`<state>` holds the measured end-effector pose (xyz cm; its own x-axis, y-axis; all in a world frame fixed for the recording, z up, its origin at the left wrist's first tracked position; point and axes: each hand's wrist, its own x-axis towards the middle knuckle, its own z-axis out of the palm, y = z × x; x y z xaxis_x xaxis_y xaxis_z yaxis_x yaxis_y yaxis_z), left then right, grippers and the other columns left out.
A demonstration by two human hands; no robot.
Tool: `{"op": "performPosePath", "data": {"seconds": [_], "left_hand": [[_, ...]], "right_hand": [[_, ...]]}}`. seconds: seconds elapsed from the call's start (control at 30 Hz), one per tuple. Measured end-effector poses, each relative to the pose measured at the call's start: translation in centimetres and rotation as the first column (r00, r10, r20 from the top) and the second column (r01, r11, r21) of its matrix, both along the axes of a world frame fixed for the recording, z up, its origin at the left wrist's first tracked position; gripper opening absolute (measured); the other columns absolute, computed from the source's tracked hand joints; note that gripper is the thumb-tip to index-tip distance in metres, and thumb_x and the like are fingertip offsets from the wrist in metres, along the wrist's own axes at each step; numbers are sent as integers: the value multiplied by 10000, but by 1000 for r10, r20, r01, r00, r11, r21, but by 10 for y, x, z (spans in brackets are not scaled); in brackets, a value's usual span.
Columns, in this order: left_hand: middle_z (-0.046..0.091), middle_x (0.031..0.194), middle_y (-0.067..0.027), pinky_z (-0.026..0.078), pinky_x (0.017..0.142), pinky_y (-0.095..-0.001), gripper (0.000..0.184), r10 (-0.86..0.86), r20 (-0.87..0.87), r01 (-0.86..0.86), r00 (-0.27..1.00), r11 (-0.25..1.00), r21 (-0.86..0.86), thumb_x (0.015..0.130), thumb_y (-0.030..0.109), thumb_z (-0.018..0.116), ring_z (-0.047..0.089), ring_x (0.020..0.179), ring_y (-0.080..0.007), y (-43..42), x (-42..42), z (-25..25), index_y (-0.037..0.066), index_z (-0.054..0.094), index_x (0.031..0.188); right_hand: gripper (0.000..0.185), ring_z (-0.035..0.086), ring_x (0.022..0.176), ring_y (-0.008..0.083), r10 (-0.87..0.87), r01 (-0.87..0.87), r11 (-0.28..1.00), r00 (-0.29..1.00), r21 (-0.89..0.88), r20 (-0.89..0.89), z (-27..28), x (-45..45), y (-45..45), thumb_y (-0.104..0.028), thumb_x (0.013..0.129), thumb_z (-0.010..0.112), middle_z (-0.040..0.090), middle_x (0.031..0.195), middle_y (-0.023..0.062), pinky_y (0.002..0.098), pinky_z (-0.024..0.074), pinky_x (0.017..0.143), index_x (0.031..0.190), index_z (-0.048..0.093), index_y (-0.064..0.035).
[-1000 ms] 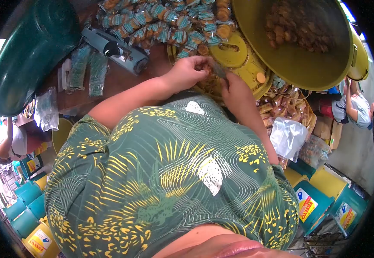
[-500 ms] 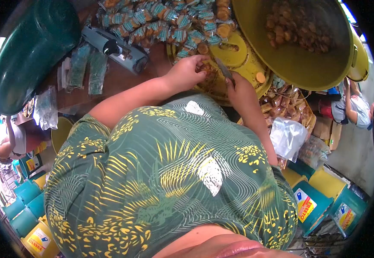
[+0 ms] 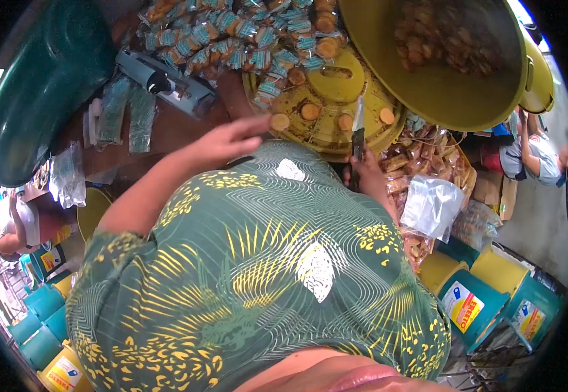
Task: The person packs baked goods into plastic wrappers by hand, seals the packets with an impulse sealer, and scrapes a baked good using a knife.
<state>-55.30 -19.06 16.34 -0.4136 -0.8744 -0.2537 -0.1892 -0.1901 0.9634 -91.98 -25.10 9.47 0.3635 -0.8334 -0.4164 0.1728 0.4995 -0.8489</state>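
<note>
My right hand (image 3: pixel 370 175) is closed round the dark handle of a knife (image 3: pixel 359 124), its blade pointing away from me over a yellow round lid (image 3: pixel 382 78). My left hand (image 3: pixel 231 140) is open, fingers stretched out, at the lid's left edge beside a round tan biscuit (image 3: pixel 280 121). Several more such discs lie apart on the lid, among them a biscuit (image 3: pixel 310 112) in the middle and a biscuit (image 3: pixel 387 116) at the right. Brown crumbs dot the lid. Beyond it lie many clear packets of biscuits (image 3: pixel 231 39) with teal print.
A big yellow tub (image 3: pixel 427 104) with brown pieces tilts at the upper right. Wrapped packs (image 3: pixel 421 160) fill a crate below it. At the left are a grey-blue sealer (image 3: pixel 166 85), flat bags (image 3: pixel 142 114) and a green bin (image 3: pixel 48 85). Other people sit at both sides.
My left hand has moved left and toward me, its fingers now spread. My right hand has lowered with the knife, which now points away. More biscuits show on the lid.
</note>
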Motion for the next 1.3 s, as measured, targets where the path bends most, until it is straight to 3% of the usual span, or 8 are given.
{"op": "performPosePath", "data": {"seconds": [0.33, 0.47, 0.57, 0.67, 1.0, 1.07, 1.13, 1.3], "left_hand": [[409, 1433, -107, 317, 1111, -379, 628, 425, 26, -332, 905, 667, 667, 975, 477, 512, 381, 1335, -249, 186, 56, -64, 65, 373, 1428], [463, 1365, -112, 346, 1088, -380, 574, 477, -17, -340, 879, 650, 680, 980, 459, 512, 432, 1281, -249, 193, 42, -52, 54, 427, 1378], [505, 1315, -116, 367, 1071, -380, 537, 502, -64, -334, 863, 660, 673, 983, 445, 512, 471, 1241, -249, 193, 29, -43, 46, 468, 1340], [546, 1264, -120, 389, 1054, -380, 504, 524, -126, -319, 842, 674, 666, 987, 431, 513, 509, 1201, -248, 187, 21, -34, 38, 508, 1302], [686, 1049, -120, 470, 978, -374, 398, 452, -763, -415, 462, 871, 264, 998, 357, 523, 639, 1040, -236, 122, 79, -16, 9, 647, 1145], [668, 885, -78, 477, 928, -360, 325, 877, -38, -847, 480, 474, 240, 999, 301, 518, 646, 976, -207, 109, 124, -22, 20, 652, 1093], [654, 904, -82, 472, 914, -355, 289, 860, 304, -835, 409, 487, -255, 998, 241, 490, 647, 979, -202, 59, 91, -7, 31, 651, 1115], [646, 1099, -159, 456, 944, -379, 350, 900, 410, -663, 149, 399, -633, 949, 278, 539, 619, 1061, -287, 33, 143, -39, 33, 635, 1180]], "right_hand": [[523, 418, 577, 60, -370, 340, 927, 897, -160, -240, -11, -49, 21, -112, 997, 490, 519, 865, -3, 206, 408, 500, 1493, 325, -131], [485, 537, 661, 103, -414, 182, 880, 746, -438, -522, -48, -87, -23, -102, 991, 479, 617, 931, 55, 221, 447, 583, 1465, 380, -87], [553, 554, 1188, 322, -475, -37, 796, 581, -604, -661, -36, -75, -65, -49, 936, 528, 544, 1312, 240, 400, 432, 1011, 1463, 364, -22], [542, 539, 1179, 375, -529, -249, 774, 251, -582, -811, -29, -63, -104, -96, 910, 574, 538, 1279, 285, 448, 423, 1014, 1430, 432, -37], [350, 551, 1095, 372, -616, -519, 570, 243, -637, -749, -41, -52, -128, -150, 876, 626, 588, 1176, 194, 463, 440, 957, 1224, 641, -123], [315, 566, 1079, 362, -608, -524, 601, 190, -603, -771, -25, -33, -115, -161, 883, 626, 599, 1170, 172, 453, 451, 949, 1194, 653, -124], [283, 598, 1035, 352, -500, -421, 669, 355, -612, -790, -27, -64, -140, -167, 884, 636, 627, 1119, 171, 444, 474, 917, 1159, 665, -107], [253, 645, 954, 362, -353, -395, 717, 506, -575, -787, -9, -41, -131, -242, 893, 642, 674, 1028, 186, 440, 511, 851, 1082, 688, -80]]}}
